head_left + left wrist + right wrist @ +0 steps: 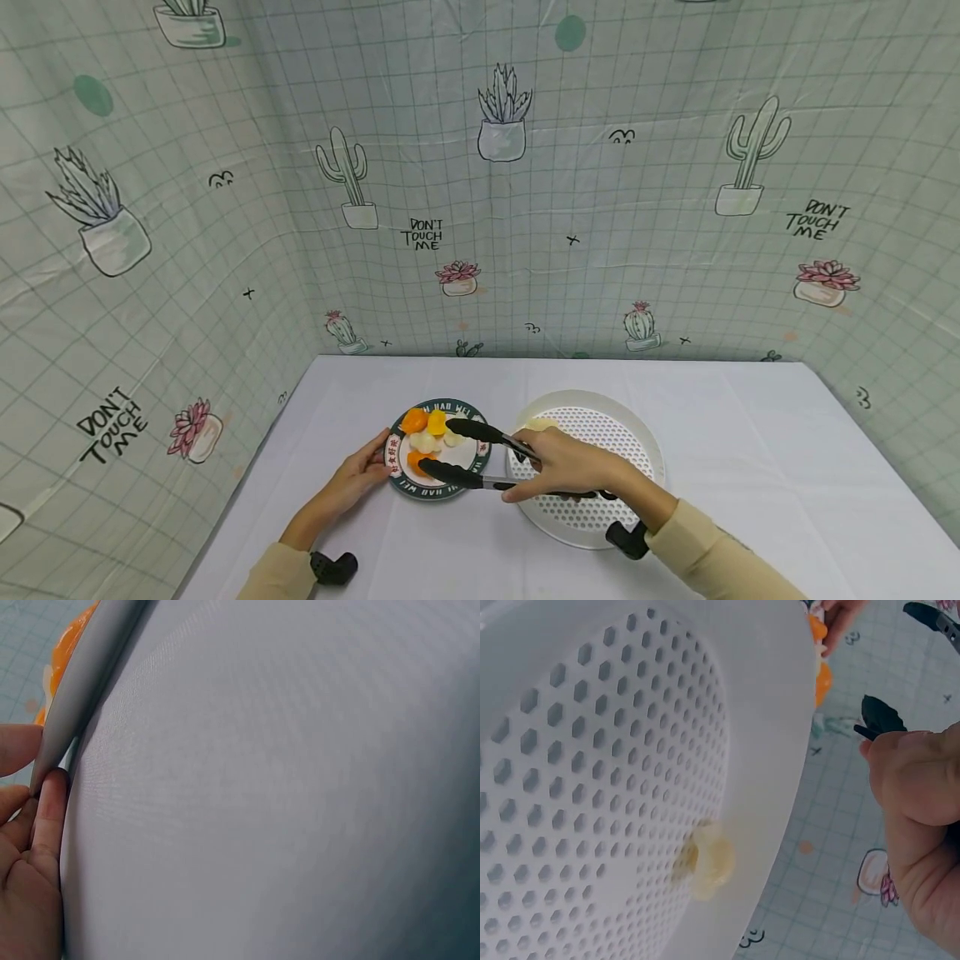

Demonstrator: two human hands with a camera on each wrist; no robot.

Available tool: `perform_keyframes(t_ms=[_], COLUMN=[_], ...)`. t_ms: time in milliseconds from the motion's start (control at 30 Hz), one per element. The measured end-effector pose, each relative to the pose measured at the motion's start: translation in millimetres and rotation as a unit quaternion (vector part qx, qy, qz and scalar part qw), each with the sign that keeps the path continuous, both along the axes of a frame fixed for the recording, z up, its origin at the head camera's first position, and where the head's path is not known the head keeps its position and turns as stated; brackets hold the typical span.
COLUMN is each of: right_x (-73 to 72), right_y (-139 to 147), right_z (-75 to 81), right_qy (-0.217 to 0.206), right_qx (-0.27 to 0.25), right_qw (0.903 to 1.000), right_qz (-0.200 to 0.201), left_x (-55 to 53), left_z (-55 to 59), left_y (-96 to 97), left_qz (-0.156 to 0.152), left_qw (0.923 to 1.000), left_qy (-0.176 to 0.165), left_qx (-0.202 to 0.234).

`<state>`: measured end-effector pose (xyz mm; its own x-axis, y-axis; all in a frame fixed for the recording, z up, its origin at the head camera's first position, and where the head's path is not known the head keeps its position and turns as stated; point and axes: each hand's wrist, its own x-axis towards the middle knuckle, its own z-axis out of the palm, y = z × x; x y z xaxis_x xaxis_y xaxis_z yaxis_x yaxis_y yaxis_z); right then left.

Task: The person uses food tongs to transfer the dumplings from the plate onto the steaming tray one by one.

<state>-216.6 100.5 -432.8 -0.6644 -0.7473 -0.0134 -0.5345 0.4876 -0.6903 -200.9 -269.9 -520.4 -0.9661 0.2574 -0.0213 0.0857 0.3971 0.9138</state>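
At the rim of a round plate [432, 493] with a dark green lettered border, my left hand [348, 483] pinches the edge, thumb above and fingers below. On the plate lie several orange, yellow and white dumpling-like pieces, among them an orange piece [414, 420] and a white piece [424, 442]. My right hand [570, 462] grips metal tongs with black tips [453, 475]. The tongs' arms stand spread apart over the plate, with one tip at the lower orange piece; contact is unclear. A pale yellow dumpling-like piece [714, 861] rests inside a round white perforated tray [765, 735].
The tray stands right of the plate, under my right forearm. Both lie on a white-covered table [738, 467]. Cloth with cactus drawings [562, 208] hangs behind and at the sides. A black device [334, 568] is at my left wrist, another [628, 540] at my right.
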Motion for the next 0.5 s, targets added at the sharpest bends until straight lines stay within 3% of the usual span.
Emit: perform_keyframes(t_ms=[200,500], right_x=[7.8,27.4], right_y=[-10.7,-31.3], right_z=[2.2,6.4], right_qy=[-0.065,-0.105], right_qx=[0.006,0.047], right_qw=[0.9978,0.9914], right_qz=[-0.006,-0.061], left_x=[-0.8,-0.3], left_z=[0.4,1.9], left_y=[-0.3,-1.0], left_qz=[-0.004,-0.016], left_qw=[1.0,0.9998], left_qy=[0.002,0.008], left_qx=[0.001,0.008])
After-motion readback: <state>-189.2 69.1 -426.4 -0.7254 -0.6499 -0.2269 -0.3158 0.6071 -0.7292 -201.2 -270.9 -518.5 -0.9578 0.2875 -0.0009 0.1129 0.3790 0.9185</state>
